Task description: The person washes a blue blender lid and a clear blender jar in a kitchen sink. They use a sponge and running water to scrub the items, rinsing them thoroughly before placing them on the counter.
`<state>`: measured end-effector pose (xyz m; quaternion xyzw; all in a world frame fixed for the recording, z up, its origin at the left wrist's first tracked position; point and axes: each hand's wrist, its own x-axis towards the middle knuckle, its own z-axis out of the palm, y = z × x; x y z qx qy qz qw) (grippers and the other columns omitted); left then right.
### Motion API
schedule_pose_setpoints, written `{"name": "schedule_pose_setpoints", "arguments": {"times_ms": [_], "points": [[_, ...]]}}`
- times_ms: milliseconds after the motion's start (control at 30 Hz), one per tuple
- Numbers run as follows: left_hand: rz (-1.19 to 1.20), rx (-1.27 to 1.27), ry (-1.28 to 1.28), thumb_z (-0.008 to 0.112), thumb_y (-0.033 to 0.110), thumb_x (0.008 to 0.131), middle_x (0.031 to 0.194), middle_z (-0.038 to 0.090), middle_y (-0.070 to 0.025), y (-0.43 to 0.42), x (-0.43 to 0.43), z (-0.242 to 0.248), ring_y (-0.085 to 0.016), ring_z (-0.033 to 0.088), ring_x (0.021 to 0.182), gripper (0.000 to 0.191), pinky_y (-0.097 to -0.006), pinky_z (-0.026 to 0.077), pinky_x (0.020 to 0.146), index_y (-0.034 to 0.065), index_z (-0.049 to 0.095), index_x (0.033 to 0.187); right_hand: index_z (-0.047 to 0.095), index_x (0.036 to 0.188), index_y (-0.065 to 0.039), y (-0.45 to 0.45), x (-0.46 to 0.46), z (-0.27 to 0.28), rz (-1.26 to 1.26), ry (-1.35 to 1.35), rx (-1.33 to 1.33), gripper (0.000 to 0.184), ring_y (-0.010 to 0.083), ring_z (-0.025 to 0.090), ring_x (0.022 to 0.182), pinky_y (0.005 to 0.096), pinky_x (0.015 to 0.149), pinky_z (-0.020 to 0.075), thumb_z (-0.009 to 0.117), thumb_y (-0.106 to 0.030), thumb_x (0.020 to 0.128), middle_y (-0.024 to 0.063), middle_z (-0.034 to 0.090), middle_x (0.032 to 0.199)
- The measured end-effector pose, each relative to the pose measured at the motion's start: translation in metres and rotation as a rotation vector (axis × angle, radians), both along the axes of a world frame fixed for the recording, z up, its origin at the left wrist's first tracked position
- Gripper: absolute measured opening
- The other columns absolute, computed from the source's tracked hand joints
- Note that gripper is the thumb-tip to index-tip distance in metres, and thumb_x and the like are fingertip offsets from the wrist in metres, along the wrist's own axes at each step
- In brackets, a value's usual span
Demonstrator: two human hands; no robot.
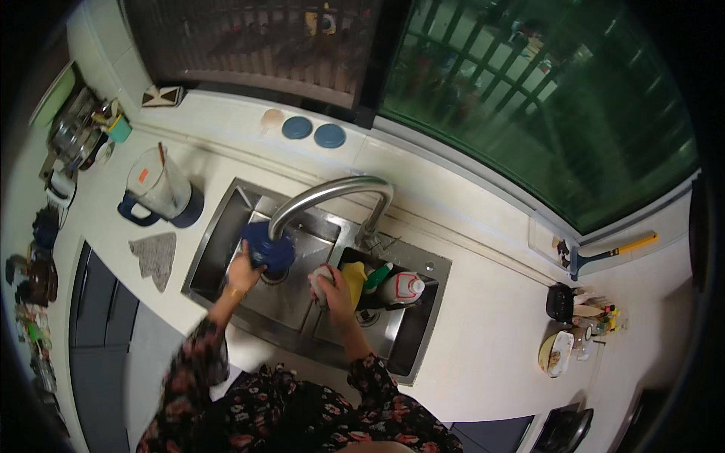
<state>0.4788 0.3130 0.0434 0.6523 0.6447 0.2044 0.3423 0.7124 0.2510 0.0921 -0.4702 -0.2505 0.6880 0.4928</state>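
Over the left basin of a stainless steel double sink (pixel 308 335), my left hand (pixel 243 274) grips a dark blue round object (pixel 271 249), possibly a lid, beneath the curved metal faucet (pixel 331 187). The faucet's spout hides part of it. My right hand (pixel 335 291) is closed around a greyish scrubber or cloth (pixel 323 283) above the divider. Just right of that hand, a yellow bottle (pixel 354 280), a green-topped bottle (pixel 378 276) and a white bottle with a red-edged label (pixel 403 287) stand in the right basin.
A blender jug (pixel 158 181) with a blue handle stands left of the sink, behind a grey cloth (pixel 156 260). Two blue discs (pixel 313 132) lie on the window ledge. A squeegee (pixel 612 252) with a yellow handle and a patterned bowl (pixel 555 354) are at the right.
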Motion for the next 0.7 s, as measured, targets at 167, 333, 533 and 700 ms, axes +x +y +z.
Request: {"name": "schedule_pose_setpoints", "arguments": {"times_ms": [167,333,533,700], "points": [[-0.118,-0.189,0.398,0.071,0.026,0.057,0.088,0.057,-0.0205,-0.017,-0.026,-0.083,-0.034,0.058,0.077,0.099,-0.0375,0.047,0.068,-0.0071,0.014,0.13,0.041,0.113,-0.002,0.0,-0.013,-0.038,-0.012,-0.069,0.028,0.032,0.0154,0.054,0.065,0.0269,0.054,0.0451,0.05,-0.009,0.082,0.012,0.057,0.092],[-0.004,-0.119,0.225,0.073,0.033,0.056,0.102,0.053,-0.0213,-0.029,-0.03,-0.052,-0.034,0.053,0.092,0.09,-0.0383,0.044,0.079,0.0009,0.026,0.127,0.044,0.1,-0.003,0.0,-0.028,-0.016,-0.107,0.016,-0.037,0.022,0.0161,0.055,0.067,0.0283,0.057,0.0471,0.053,-0.011,0.081,0.0092,0.056,0.089],[0.13,-0.135,0.122,0.073,0.036,0.057,0.095,0.055,-0.0229,-0.036,-0.046,-0.026,-0.036,0.054,0.087,0.088,-0.0381,0.044,0.076,-0.001,0.031,0.125,0.042,0.106,0.004,-0.008,-0.045,-0.028,-0.053,0.177,-0.066,0.028,0.0233,0.054,0.081,0.0316,0.07,0.0481,0.048,-0.007,0.082,0.0158,0.051,0.101],[0.39,-0.075,-0.072,0.076,0.036,0.057,0.11,0.051,-0.0232,-0.043,-0.076,-0.012,-0.032,0.052,0.101,0.087,-0.0337,0.041,0.086,-0.0046,0.036,0.122,0.031,0.126,-0.011,0.009,-0.076,-0.028,-0.054,0.395,-0.216,0.044,0.0286,0.052,0.093,0.042,0.082,0.0451,0.046,-0.01,0.085,0.0147,0.046,0.115]]}}
